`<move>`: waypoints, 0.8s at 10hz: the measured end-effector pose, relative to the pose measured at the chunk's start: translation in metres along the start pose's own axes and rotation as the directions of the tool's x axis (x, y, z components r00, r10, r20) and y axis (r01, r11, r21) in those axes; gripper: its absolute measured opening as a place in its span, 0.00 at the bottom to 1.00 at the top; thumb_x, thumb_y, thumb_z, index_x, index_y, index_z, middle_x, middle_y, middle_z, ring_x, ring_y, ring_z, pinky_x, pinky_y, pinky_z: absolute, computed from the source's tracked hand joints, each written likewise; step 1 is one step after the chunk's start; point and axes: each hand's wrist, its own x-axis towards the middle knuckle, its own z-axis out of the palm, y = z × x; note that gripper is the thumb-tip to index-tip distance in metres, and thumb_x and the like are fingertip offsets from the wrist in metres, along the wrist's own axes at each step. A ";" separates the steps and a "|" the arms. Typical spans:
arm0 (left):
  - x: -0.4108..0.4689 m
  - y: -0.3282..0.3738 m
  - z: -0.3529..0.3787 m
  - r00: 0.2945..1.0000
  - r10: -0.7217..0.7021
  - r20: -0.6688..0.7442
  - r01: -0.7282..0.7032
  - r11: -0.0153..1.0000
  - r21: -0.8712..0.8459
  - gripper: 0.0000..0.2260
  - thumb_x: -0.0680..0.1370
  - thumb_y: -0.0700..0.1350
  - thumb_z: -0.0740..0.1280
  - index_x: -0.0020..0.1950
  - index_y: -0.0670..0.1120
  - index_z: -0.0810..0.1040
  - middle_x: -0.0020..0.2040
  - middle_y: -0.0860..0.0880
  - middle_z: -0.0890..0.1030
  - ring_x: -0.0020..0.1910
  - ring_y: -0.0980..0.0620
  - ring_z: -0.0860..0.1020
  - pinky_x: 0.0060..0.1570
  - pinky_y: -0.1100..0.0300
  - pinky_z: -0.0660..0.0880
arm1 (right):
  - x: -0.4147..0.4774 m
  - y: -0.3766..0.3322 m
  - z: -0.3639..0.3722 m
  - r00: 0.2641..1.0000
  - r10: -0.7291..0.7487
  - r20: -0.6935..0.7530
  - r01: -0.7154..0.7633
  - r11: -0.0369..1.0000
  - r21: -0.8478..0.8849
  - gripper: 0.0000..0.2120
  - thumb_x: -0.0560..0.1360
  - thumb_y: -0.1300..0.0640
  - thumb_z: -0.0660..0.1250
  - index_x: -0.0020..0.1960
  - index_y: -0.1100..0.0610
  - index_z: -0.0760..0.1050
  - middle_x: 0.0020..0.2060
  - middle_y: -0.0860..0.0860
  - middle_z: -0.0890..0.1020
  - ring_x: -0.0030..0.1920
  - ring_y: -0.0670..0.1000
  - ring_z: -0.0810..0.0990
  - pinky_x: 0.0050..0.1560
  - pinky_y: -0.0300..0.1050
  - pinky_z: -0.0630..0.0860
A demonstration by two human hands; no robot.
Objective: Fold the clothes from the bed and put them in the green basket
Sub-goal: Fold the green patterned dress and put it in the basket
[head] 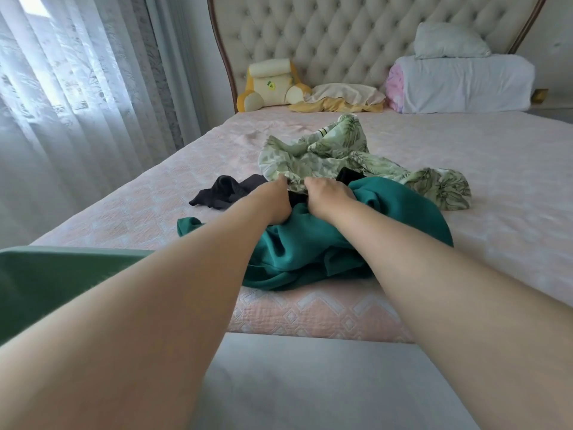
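Left hand point(274, 197), right hand point(328, 193) grip leaf-print garment point(335, 147) edge, beside teal garment point(310, 243).

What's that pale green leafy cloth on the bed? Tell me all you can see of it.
The leaf-print garment is thin, soft-looking fabric, pale green with darker leaves and a striped trim near its top. It lies crumpled and unfolded on the bed, touching the teal garment and a black garment. The left hand and right hand pinch its near edge.
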 end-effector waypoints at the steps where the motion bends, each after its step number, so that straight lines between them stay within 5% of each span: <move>1: -0.012 0.003 -0.002 0.997 -0.006 -0.072 0.003 0.999 -0.049 0.37 0.78 0.38 0.61 0.80 0.45 0.42 0.40 0.46 0.76 0.34 0.48 0.75 0.31 0.54 0.70 | -0.016 0.006 0.005 0.987 -0.031 -0.158 0.038 0.998 0.045 0.07 0.80 0.62 0.59 0.58 0.59 0.69 0.57 0.58 0.78 0.57 0.62 0.79 0.46 0.50 0.68; 2: -0.032 0.014 -0.013 0.985 0.080 -0.153 -0.080 0.997 0.003 0.36 0.76 0.39 0.61 0.80 0.54 0.47 0.52 0.47 0.73 0.43 0.44 0.77 0.38 0.52 0.75 | -0.035 0.013 0.007 0.922 -0.056 -0.384 0.094 0.992 0.082 0.08 0.77 0.55 0.67 0.50 0.59 0.74 0.45 0.58 0.79 0.48 0.62 0.79 0.41 0.49 0.67; 3: -0.051 0.021 -0.030 0.977 0.137 -0.163 -0.122 0.988 0.098 0.22 0.77 0.40 0.62 0.70 0.53 0.68 0.62 0.44 0.69 0.56 0.41 0.74 0.51 0.46 0.78 | -0.065 0.016 0.004 0.807 -0.073 -0.585 0.207 0.964 0.166 0.04 0.70 0.64 0.71 0.39 0.60 0.77 0.39 0.53 0.71 0.44 0.60 0.74 0.40 0.50 0.68; 4: -0.074 0.021 -0.048 0.957 0.231 -0.174 -0.193 0.958 0.211 0.10 0.76 0.39 0.60 0.50 0.54 0.73 0.60 0.48 0.73 0.58 0.43 0.68 0.55 0.48 0.76 | -0.105 0.014 -0.016 0.774 -0.158 -0.613 0.382 0.889 0.253 0.05 0.72 0.67 0.71 0.46 0.59 0.83 0.50 0.51 0.79 0.52 0.51 0.75 0.53 0.43 0.73; 5: -0.111 0.026 -0.067 0.948 0.280 -0.150 -0.256 0.953 0.166 0.09 0.75 0.37 0.60 0.41 0.52 0.70 0.57 0.49 0.75 0.59 0.45 0.68 0.58 0.50 0.74 | -0.151 0.007 -0.054 0.832 -0.184 -0.524 0.440 0.794 0.419 0.10 0.75 0.63 0.71 0.38 0.52 0.78 0.40 0.43 0.81 0.39 0.44 0.78 0.39 0.40 0.72; 6: -0.176 0.038 -0.083 0.950 0.292 -0.114 -0.283 0.955 0.093 0.12 0.80 0.37 0.59 0.61 0.44 0.76 0.61 0.43 0.76 0.60 0.43 0.75 0.59 0.55 0.72 | -0.201 -0.004 -0.089 0.892 -0.116 -0.437 0.353 0.782 0.514 0.13 0.74 0.59 0.74 0.37 0.48 0.72 0.33 0.44 0.78 0.34 0.43 0.76 0.33 0.41 0.69; 7: -0.241 0.044 -0.085 0.959 0.268 -0.094 -0.264 0.963 0.053 0.13 0.83 0.38 0.57 0.66 0.40 0.73 0.62 0.42 0.77 0.60 0.44 0.76 0.50 0.62 0.68 | -0.258 -0.018 -0.116 0.973 -0.088 -0.214 0.204 0.764 0.612 0.16 0.74 0.56 0.74 0.58 0.48 0.72 0.46 0.44 0.81 0.45 0.43 0.79 0.42 0.37 0.74; 8: -0.296 0.045 -0.081 0.960 0.278 -0.015 -0.278 0.960 0.044 0.12 0.83 0.38 0.56 0.65 0.39 0.73 0.61 0.43 0.77 0.59 0.44 0.76 0.48 0.63 0.66 | -0.310 -0.031 -0.128 0.997 -0.073 0.004 0.057 0.811 0.583 0.26 0.75 0.54 0.71 0.71 0.46 0.69 0.57 0.45 0.78 0.57 0.50 0.79 0.58 0.47 0.77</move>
